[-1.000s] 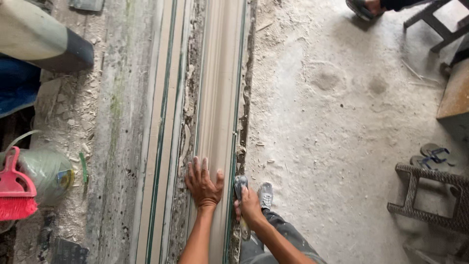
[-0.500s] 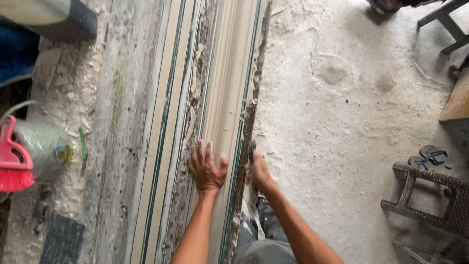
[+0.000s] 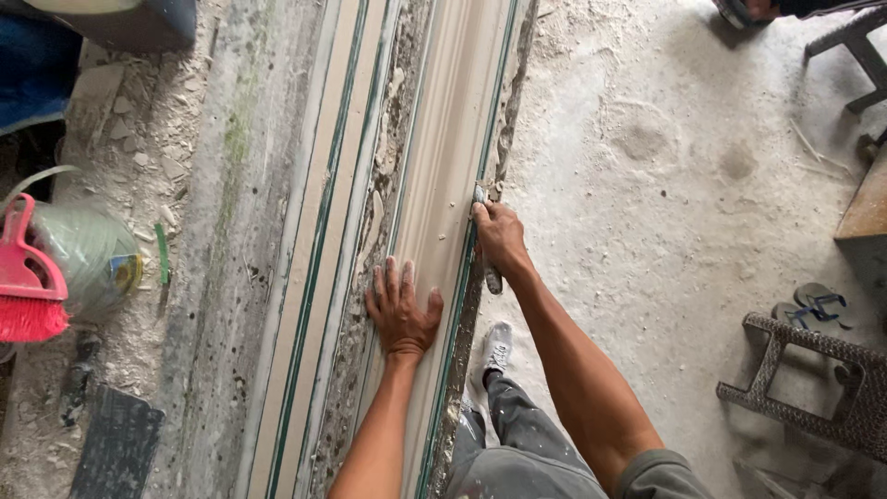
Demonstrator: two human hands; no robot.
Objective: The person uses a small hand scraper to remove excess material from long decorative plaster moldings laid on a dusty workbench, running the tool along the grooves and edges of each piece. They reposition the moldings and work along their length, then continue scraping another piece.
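A long pale moulded strip (image 3: 457, 139) with green edges lies lengthwise on a rough grey bench. My left hand (image 3: 402, 310) rests flat on its surface, fingers spread, holding nothing. My right hand (image 3: 499, 238) is closed on a small scraping tool (image 3: 487, 268), whose tip sits against the strip's right green edge. A second pale strip (image 3: 319, 231) with green lines lies parallel on the left.
Plaster crumbs cover the bench and the dusty floor (image 3: 665, 185). A red brush (image 3: 28, 286) and a tied bag (image 3: 88, 254) sit at the left. A woven stool (image 3: 813, 379), sandals (image 3: 813, 305) and another person's foot (image 3: 739, 11) are at the right.
My right hand has slid forward along the strip's right edge with the tool. My left hand stays flat on the strip. The view has shifted slightly.
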